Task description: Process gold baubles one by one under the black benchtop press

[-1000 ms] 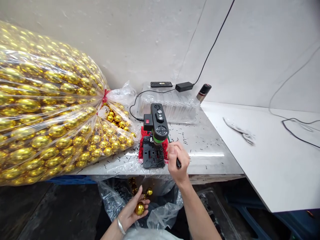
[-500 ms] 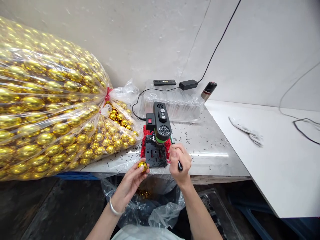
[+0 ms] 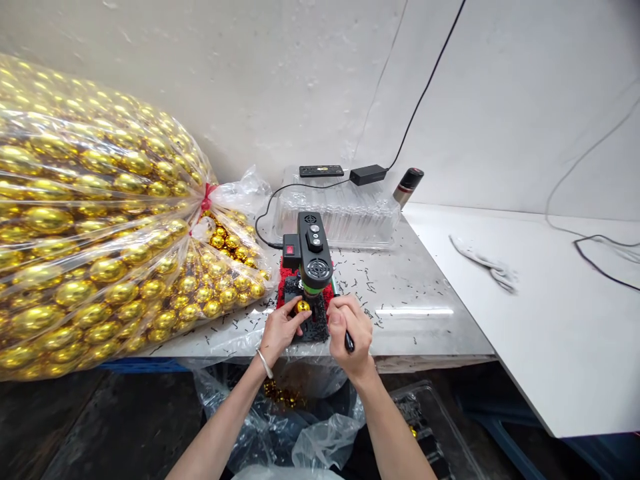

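Note:
A small black press machine with a red switch stands on a red mat strewn with black bits. My left hand, with a bracelet at the wrist, pinches a shiny gold ball between thumb and finger, under the front of the press head and over its black base plate. My right hand is wrapped round the black-tipped lever handle on the machine's right side.
A huge clear bag of gold balls fills the left. Behind the machine lie a clear plastic tray, a power adapter and a spray can. A glove lies on the white board at right.
My left hand has moved forward and right, carrying the gold ball from the table's front edge to beneath the press head. My right hand still grips the lever. The view has shifted slightly.

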`<state>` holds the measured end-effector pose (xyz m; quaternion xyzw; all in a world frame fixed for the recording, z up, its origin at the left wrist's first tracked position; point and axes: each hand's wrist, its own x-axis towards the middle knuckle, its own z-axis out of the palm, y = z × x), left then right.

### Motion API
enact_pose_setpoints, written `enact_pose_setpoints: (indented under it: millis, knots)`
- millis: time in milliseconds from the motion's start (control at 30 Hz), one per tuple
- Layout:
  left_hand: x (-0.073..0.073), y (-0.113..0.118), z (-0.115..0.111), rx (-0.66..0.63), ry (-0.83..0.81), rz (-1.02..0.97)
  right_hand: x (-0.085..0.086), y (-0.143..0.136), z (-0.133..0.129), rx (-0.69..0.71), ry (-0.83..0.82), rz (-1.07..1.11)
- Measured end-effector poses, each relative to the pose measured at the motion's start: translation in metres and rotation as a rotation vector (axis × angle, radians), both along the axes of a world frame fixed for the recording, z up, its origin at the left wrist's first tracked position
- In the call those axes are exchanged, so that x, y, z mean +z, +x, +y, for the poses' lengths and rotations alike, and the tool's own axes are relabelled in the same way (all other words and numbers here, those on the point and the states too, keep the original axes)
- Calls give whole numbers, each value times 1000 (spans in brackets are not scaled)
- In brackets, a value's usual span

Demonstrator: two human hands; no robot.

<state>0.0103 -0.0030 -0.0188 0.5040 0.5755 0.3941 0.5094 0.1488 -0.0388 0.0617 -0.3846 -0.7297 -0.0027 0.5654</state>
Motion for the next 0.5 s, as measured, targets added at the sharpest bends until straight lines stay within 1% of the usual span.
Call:
enact_pose_setpoints:
  millis: [167,333,400,500]
  knots:
    - [5,2,-1,-15,84,250,-1,0,0,14,2,27]
    - [8,5,-3,-60,267,476,-3,-1,0,28,3,34]
    - [8,5,-2,-84,278,530,-5,0,0,32,1,38]
    - [8,5,0,-102,248,570,-10,1,-1,34,-12,38]
